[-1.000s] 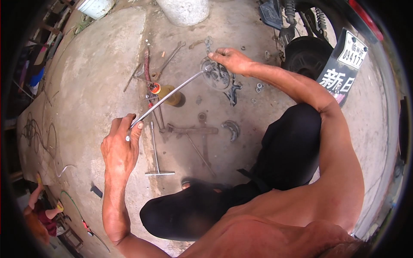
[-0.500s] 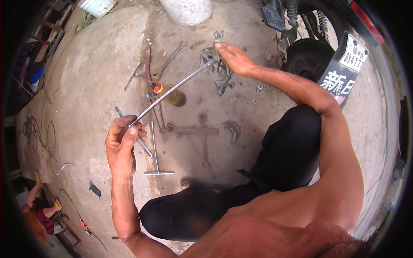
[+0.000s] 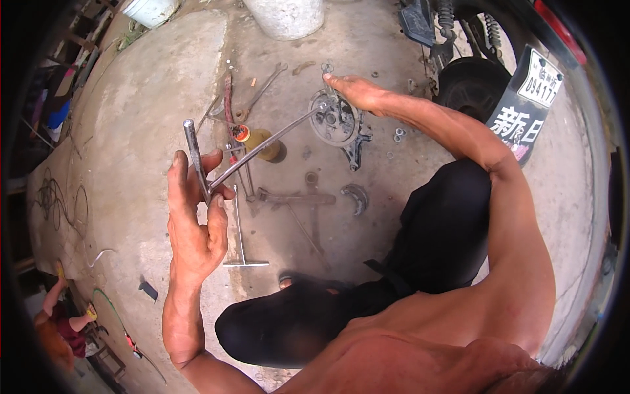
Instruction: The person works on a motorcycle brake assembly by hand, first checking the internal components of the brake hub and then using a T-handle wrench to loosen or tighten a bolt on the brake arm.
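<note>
My left hand holds the crossbar end of a long T-handle wrench, its thumb and fingers loosely around the joint. The shaft slants up to the right, and its far tip meets a round metal brake plate. By its upper edge, my right hand grips this plate, which is tilted above the floor with a bracket-like arm at its lower right. The fingers behind it are partly hidden. A curved brake shoe lies on the concrete below.
Around lie a second T-handle wrench, a hammer, a spanner, an orange-capped bottle and washers. A vehicle's rear wheel stands at right, a white bucket at the back. Another person is at lower left.
The wrench's crossbar has swung more upright in my left hand, whose fingers have loosened. My right hand has turned the brake plate so its round face shows more fully.
</note>
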Tool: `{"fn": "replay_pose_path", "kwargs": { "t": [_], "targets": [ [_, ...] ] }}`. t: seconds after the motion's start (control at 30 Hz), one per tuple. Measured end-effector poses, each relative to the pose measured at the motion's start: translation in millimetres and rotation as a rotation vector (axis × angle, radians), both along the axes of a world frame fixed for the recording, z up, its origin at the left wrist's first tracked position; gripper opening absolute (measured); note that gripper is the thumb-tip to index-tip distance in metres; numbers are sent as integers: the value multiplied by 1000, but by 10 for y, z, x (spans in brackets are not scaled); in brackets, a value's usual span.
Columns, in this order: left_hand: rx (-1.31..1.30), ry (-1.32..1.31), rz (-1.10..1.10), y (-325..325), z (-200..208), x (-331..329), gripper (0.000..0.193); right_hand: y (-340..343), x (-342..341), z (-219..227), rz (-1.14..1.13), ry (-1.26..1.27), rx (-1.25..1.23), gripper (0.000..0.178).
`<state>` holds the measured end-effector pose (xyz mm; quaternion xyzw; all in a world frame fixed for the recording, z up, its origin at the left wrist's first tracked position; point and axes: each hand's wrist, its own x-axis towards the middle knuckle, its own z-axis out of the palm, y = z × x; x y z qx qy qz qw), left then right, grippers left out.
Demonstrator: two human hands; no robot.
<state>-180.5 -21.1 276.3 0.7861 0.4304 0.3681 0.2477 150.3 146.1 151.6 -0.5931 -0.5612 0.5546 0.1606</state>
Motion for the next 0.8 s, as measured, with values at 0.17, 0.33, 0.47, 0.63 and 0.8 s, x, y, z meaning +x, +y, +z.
{"fn": "replay_pose_path", "kwargs": {
  "t": [0.17,0.33,0.47,0.63,0.8],
  "targets": [
    [-819,-60,-162,43,89,-87,51,73,40,-52,-43,49,258,82],
    [-270,519,-135,39,117,-22,53,65,96,51,-48,-10,-234,65],
    [371,1026,-196,195,116,52,50,7,152,-134,30,-91,-317,63],
    [416,1023,40,139,107,96,60,-111,59,110,-12,-31,-4,80],
    [345,944,400,145,-34,136,56,-39,116,-30,-75,51,51,84]
  ]
}}
